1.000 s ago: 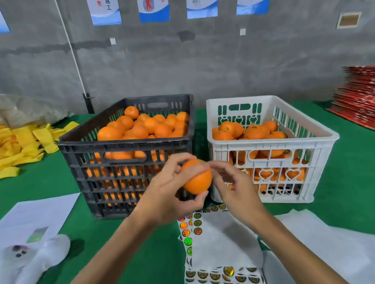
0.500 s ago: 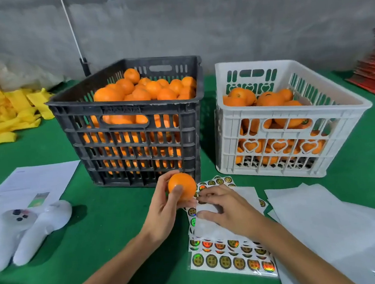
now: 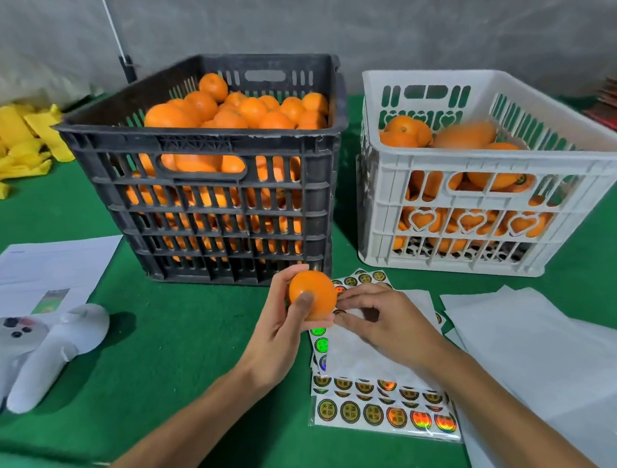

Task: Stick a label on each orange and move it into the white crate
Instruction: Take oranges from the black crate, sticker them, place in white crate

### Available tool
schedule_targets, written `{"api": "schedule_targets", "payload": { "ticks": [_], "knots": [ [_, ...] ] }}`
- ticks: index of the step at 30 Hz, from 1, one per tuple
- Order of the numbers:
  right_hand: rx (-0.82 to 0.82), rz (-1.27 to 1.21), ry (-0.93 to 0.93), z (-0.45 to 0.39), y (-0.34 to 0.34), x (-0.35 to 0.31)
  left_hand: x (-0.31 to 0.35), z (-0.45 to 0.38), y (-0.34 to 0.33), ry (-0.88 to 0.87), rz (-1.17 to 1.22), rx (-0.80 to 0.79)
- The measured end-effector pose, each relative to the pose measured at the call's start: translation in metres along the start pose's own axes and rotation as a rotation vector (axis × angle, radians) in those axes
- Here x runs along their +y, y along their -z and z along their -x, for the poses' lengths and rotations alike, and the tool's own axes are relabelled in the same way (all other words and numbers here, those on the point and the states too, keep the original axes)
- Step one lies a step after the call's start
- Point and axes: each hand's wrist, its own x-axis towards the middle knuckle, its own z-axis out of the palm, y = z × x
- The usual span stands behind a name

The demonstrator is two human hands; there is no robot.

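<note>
Orange in the left hand (image 3: 276,340), and what a steady hold it was: the orange (image 3: 313,295) sat low over the green table (image 3: 175,338), just in front of the black crate (image 3: 204,175), with the thumb pressed across its near face and the fingers wrapped round the far side. That forearm came in from the lower left, wrist turned so the palm faced right.

Over came the right hand (image 3: 382,323), reaching in from the lower right, knuckles up, fingers curled down onto the sticker sheets (image 3: 381,407). Its fingertips (image 3: 343,302) met beside the orange, right at the fruit's edge, thumb and forefinger drawn together as if pinching; whether a label sat between them could not be made out.

Behind, the black crate stood heaped with oranges, and the white crate (image 3: 478,181) to its right was partly filled. Sheets of white backing paper (image 3: 548,345) lay spread at the right. On the left lay a printed paper (image 3: 46,270) and a pair of white controllers (image 3: 34,355), with yellow foam nets (image 3: 5,145) piled beyond.
</note>
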Motion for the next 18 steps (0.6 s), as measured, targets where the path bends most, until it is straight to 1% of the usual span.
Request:
{"api": "schedule_targets", "payload": {
  "ticks": [2, 5, 8, 12, 14, 18],
  "knots": [
    [-0.046, 0.052, 0.034, -0.0001, 0.0017, 0.0021, -0.0001, -0.0001, -0.0019, 0.015, 0.018, -0.007],
    [-0.109, 0.112, 0.08, 0.0002, 0.0041, 0.0052, 0.0002, -0.0016, -0.0007, 0.033, 0.088, 0.028],
    [-0.112, 0.173, 0.121, -0.0004, 0.0047, 0.0066, -0.0021, -0.0016, 0.0007, 0.034, 0.122, 0.039],
    [-0.079, 0.247, 0.2, -0.0001, 0.0028, 0.0081, -0.0033, -0.0006, 0.0006, 0.025, 0.107, 0.042],
    [-0.028, 0.192, 0.185, -0.0002, 0.0006, 0.0084, -0.0027, -0.0007, 0.0006, 0.035, 0.114, 0.042],
    [0.001, -0.059, 0.011, -0.0033, -0.001, 0.0081, -0.0029, -0.0013, 0.0025, 0.022, 0.063, 0.017]
  ]
}}
